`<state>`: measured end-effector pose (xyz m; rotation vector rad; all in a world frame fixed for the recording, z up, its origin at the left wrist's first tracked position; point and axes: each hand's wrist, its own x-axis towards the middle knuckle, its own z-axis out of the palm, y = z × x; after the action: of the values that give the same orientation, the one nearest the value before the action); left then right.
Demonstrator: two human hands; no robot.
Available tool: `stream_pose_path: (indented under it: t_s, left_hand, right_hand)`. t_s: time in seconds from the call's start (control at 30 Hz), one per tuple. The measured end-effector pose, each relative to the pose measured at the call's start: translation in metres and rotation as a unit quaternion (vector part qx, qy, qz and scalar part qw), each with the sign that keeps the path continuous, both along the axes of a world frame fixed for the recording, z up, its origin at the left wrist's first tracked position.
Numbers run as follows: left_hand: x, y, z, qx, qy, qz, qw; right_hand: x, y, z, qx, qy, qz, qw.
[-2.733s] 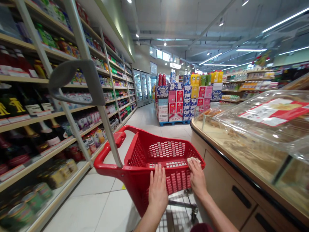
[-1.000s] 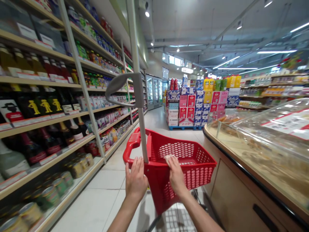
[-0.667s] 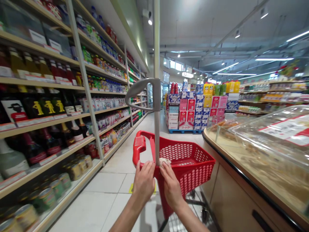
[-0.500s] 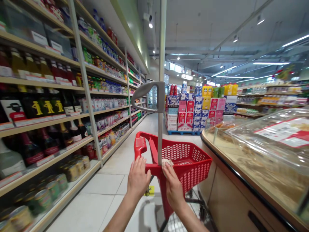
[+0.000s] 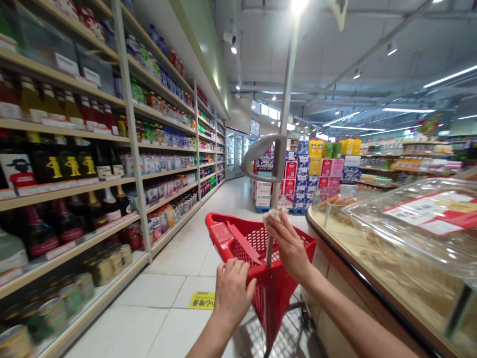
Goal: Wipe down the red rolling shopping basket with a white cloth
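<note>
A red plastic shopping cart [image 5: 269, 298] with a perforated basket stands before me in the aisle. My left hand [image 5: 231, 287] is closed over the near edge of the cart's red rim, its fingertips curled over the top. A grey metal pole [image 5: 286, 99] rises from the cart's near corner and tilts to the right; it carries a grey looped handle [image 5: 263, 159]. Against the pole's lower part, below that loop, my right hand [image 5: 292, 246] presses a crumpled whitish cloth [image 5: 275, 217]. The fingers lie together over the cloth, and it hides part of the pole.
Shelves of bottles and cans [image 5: 136, 174] line the left side. Close on the right is a display counter [image 5: 313, 223] with clear plastic packages [image 5: 413, 219] on it. Stacked drink cartons [image 5: 298, 179] stand ahead. A yellow floor sign [image 5: 202, 300] lies on the tiles.
My right hand has moved up the pole with the cloth. The cart has turned and its pole now leans right. My left hand has shifted slightly right and down, still on the rim.
</note>
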<state>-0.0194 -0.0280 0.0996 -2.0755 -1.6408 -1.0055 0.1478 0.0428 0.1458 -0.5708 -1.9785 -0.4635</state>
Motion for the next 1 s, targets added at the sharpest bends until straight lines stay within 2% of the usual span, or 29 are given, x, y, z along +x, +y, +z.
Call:
stream_pose_path:
  t_s: [0.1,0.13,0.2,0.3,0.43,0.5,0.57,0.67,0.73,0.8,0.9,1.0]
  left_hand:
    - [0.014,-0.004,-0.002,-0.001,0.004,-0.029,1.000]
    - [0.019,-0.005,-0.002,-0.003,0.006,-0.036,0.999]
    - [0.025,-0.005,0.000,-0.007,0.008,-0.061,0.998]
    - [0.018,0.005,0.004,-0.002,-0.001,-0.095,0.995]
    - [-0.009,0.034,0.002,-0.004,-0.037,0.030,0.999]
    - [-0.013,0.044,-0.006,-0.020,-0.022,0.051,0.998]
    - [-0.008,0.048,-0.013,-0.021,-0.008,0.049,0.999]
    - [0.001,0.044,-0.015,-0.005,-0.004,0.037,0.999]
    - [-0.003,0.043,-0.013,-0.004,0.001,0.010,1.000]
    - [-0.014,0.045,-0.011,-0.008,-0.009,0.006,1.000]
    - [-0.029,0.049,-0.013,-0.016,-0.027,0.010,0.999]
    - [-0.027,0.051,-0.019,-0.010,-0.017,-0.028,0.999]
  right_hand:
    - [0.014,-0.018,-0.059,-0.075,-0.055,0.005,0.996]
    - [0.016,-0.025,-0.076,-0.100,-0.046,0.000,0.994]
    - [0.020,-0.036,-0.094,-0.146,0.011,-0.016,0.989]
    - [0.028,-0.039,-0.092,-0.193,0.130,-0.040,0.972]
    - [0.038,-0.032,-0.080,-0.212,0.157,-0.058,0.963]
    - [0.034,-0.034,-0.078,-0.208,0.165,-0.084,0.960]
    - [0.020,-0.039,-0.076,-0.208,0.162,-0.099,0.959]
    - [-0.007,-0.050,-0.071,-0.191,0.089,-0.067,0.975]
    - [-0.015,-0.052,-0.068,-0.164,0.041,-0.061,0.984]
    - [-0.006,-0.047,-0.068,-0.152,0.029,-0.103,0.983]
    - [0.016,-0.033,-0.070,-0.153,0.064,-0.185,0.969]
    - [0.010,-0.023,-0.072,-0.136,0.095,-0.190,0.968]
